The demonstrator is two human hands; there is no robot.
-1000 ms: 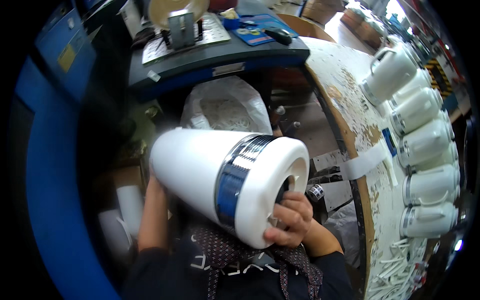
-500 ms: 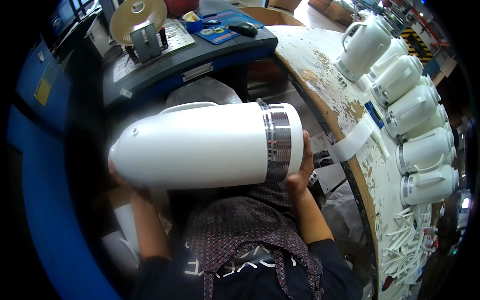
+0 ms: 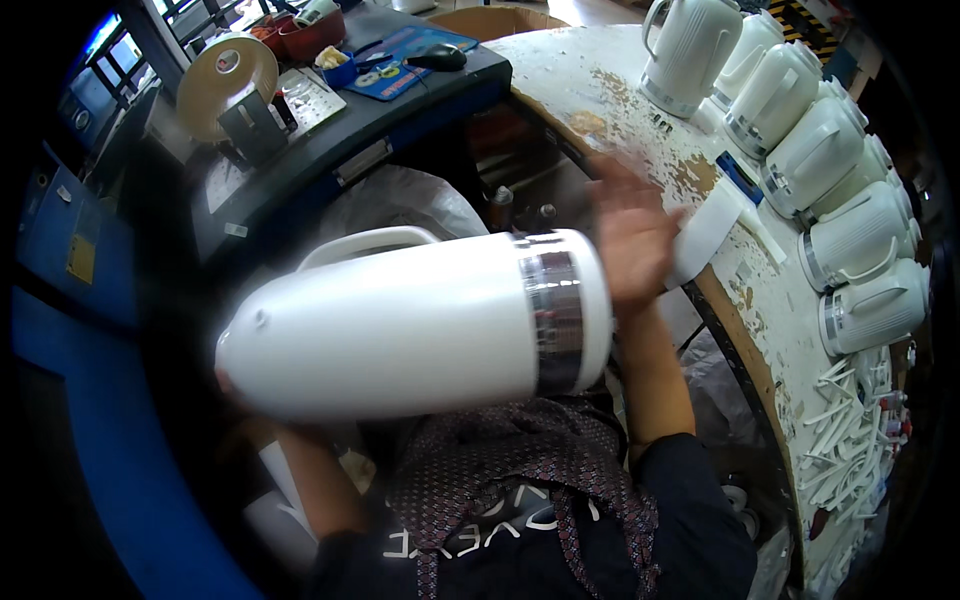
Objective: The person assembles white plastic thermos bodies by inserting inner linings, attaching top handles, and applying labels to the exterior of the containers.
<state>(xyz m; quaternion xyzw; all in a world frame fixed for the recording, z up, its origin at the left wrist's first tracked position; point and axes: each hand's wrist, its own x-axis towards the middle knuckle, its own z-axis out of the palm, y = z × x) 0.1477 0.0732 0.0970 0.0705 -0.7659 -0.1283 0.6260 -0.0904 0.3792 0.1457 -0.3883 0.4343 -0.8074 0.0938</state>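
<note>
1) A second ago my right hand (image 3: 635, 240) had its fingers in the base opening of the white jug (image 3: 400, 325), and half a second ago it was cupping that base; now it has come away, blurred, fingers loose and gripping nothing
2) My left hand (image 3: 224, 379) keeps hold of the narrow end; most of its fingers are hidden, so I cannot tell just how they wrap round
3) The jug lies on its side in the air in front of my apron (image 3: 510, 450), handle (image 3: 370, 240) on the far side and silver band (image 3: 555, 310) to my right; a second ago its base was turned toward me
4) As I judge it, my left hand now bears most of the weight, and my right is free, near the white strip (image 3: 710, 230) hanging over the worn bench (image 3: 560, 60)
</note>
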